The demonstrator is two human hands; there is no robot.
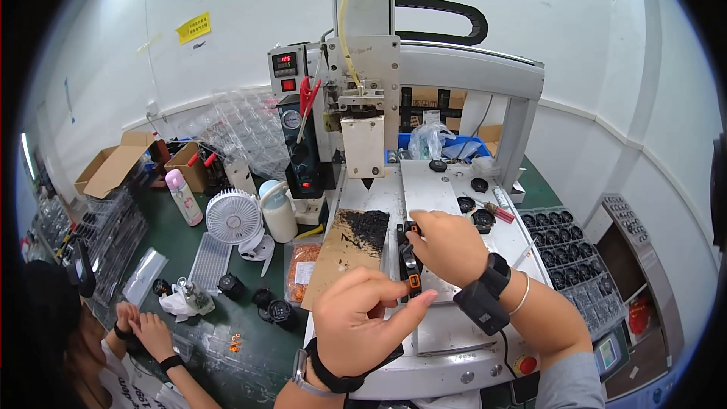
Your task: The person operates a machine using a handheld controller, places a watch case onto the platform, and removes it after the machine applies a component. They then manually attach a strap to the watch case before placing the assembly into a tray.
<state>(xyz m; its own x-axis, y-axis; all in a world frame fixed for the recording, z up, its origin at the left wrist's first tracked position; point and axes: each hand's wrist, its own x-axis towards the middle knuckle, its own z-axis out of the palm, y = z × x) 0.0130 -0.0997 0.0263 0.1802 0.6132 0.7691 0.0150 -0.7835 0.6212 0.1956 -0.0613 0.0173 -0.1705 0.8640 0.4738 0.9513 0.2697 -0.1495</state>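
Observation:
A long, narrow black holder (410,263) with orange pieces set in it lies lengthwise on the machine's metal bed (435,326). At its near end, my left hand (360,326) has the index finger and thumb on either side, closed around the end with an orange piece. My right hand (454,248) reaches in from the right, its thumb and fingers closed on the far end; my own hand hides part of the grip. Left of the holder is a brown cardboard sheet (333,261) bearing a heap of black scraps (366,229).
Above the bed hangs the machine's dark pointed nozzle (368,182). Round black parts (482,220) sit at the right, beside trays of black parts (568,250). A white fan (235,217) and bottles stand on the green table (227,273). Another person's hands (151,333) are at lower left.

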